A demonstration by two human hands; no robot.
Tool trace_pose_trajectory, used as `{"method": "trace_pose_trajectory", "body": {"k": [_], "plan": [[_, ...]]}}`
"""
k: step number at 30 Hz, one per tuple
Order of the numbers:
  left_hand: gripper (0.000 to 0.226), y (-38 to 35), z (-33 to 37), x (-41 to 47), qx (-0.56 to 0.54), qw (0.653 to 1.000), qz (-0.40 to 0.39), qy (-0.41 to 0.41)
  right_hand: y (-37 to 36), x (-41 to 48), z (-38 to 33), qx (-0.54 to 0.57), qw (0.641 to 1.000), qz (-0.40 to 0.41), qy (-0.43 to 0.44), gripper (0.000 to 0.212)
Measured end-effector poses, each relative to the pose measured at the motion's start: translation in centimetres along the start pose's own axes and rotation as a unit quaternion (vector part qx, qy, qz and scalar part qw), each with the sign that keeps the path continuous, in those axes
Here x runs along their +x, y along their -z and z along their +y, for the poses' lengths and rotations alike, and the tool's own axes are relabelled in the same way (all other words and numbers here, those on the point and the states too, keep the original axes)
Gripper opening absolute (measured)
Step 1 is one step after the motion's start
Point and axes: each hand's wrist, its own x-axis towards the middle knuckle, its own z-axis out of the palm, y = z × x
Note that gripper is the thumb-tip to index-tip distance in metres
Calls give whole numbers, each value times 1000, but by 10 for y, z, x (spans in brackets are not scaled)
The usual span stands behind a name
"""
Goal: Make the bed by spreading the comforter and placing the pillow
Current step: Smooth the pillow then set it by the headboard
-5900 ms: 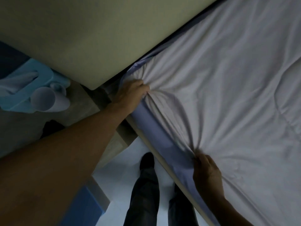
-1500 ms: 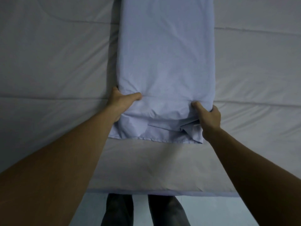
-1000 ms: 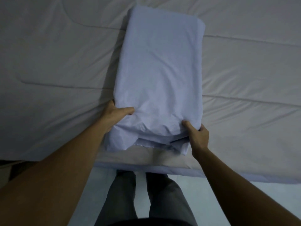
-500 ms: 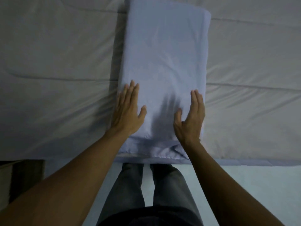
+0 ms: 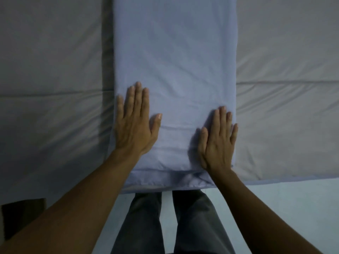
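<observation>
Along the bed's near edge, my left hand (image 5: 134,123) and right hand (image 5: 218,139) lie flat and open on the pillow (image 5: 174,70), gripping nothing. Its long axis runs straight away from me across the grey comforter (image 5: 51,70). Both hands press its near end; the pale blue case looks smooth, lightly creased.

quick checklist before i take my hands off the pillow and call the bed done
1. Pillow lying on the comforter: ok.
2. Left hand flat, no grip on the fabric: ok.
3. Right hand flat, no grip on the fabric: ok.
4. Pillow surface smooth: not ok, light creases between the hands.
5. Pillow's near end inside the bed edge: not ok, its flap hangs slightly past the edge.
6. Pillow's far end lined up: cannot tell, out of frame.
</observation>
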Motion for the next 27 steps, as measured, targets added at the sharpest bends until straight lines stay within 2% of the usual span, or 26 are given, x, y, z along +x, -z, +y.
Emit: {"method": "trace_pose_trajectory", "body": {"k": [3, 5, 6, 9, 11, 14, 17, 18, 22, 24, 26, 27], "plan": [[70, 0, 7, 27, 10, 999, -3, -48, -3, 42, -34, 41, 994, -9, 103, 63], [68, -4, -1, 40, 24, 998, -21, -60, -8, 66, -35, -9, 984, -38, 175, 62], [68, -5, -11, 45, 30, 998, -25, -41, -8, 73, -29, -34, 983, -45, 173, 62], [66, 2, -38, 64, 38, 997, -10, 63, 2, 84, -4, -59, 996, -21, 63, 64], [66, 9, -37, 88, 40, 995, 26, 83, 6, 98, -8, -39, 999, 11, 33, 64], [65, 13, -13, 129, 23, 998, 56, 16, 0, 137, -44, 28, 990, 36, 130, 64], [64, 2, -12, 149, 30, 999, 2, -43, -14, 169, -49, -7, 968, -10, 252, 63], [65, -1, -20, 149, 28, 999, -13, -40, -18, 175, -41, -23, 967, -19, 253, 63], [68, 5, -39, 152, 11, 1000, -16, 14, -11, 187, -14, -30, 994, -7, 101, 65], [68, 13, -39, 162, 8, 999, 5, 41, -5, 196, -20, -20, 998, 9, 54, 65], [67, 21, -37, 186, 5, 998, 31, 52, -1, 221, -37, 19, 998, 42, 46, 65], [66, 23, -35, 202, 9, 999, 38, 32, 1, 238, -47, 43, 995, 53, 66, 64]]}}
